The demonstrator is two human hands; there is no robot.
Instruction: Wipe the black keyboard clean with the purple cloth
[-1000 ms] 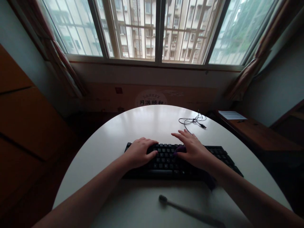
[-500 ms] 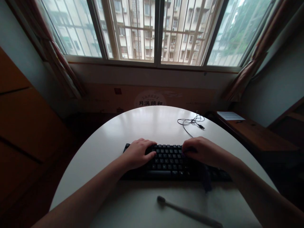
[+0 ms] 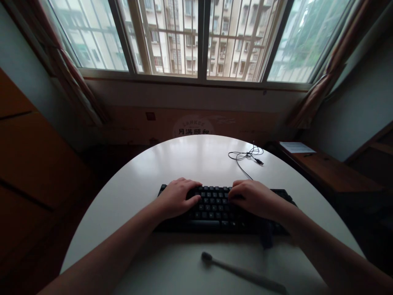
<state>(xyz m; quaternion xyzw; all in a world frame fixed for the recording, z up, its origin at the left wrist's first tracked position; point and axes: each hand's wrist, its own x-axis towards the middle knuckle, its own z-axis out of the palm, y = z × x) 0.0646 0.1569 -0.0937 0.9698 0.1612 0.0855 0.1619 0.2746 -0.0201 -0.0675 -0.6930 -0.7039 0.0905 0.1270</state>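
Note:
A black keyboard (image 3: 215, 207) lies across the middle of a round white table (image 3: 190, 159). My left hand (image 3: 176, 198) rests on its left end, fingers curled over the far edge and thumb on the keys. My right hand (image 3: 253, 198) sits closed over the right-centre keys, fingers curled down. A dark purplish piece (image 3: 267, 239) sticks out below that wrist, and what the fingers hold is hidden. A toothbrush (image 3: 239, 272) lies on the table in front of the keyboard, bristles to the left.
The keyboard's thin black cable (image 3: 245, 155) lies coiled at the far right of the table. A low wooden bench with a sheet of paper (image 3: 296, 147) stands to the right. Wooden furniture (image 3: 27, 164) is on the left, a barred window (image 3: 199, 37) ahead.
My right hand went from stretched fingers with a purple thing under the thumb to a closed curl, shifting slightly left on the keys. The left hand stayed put.

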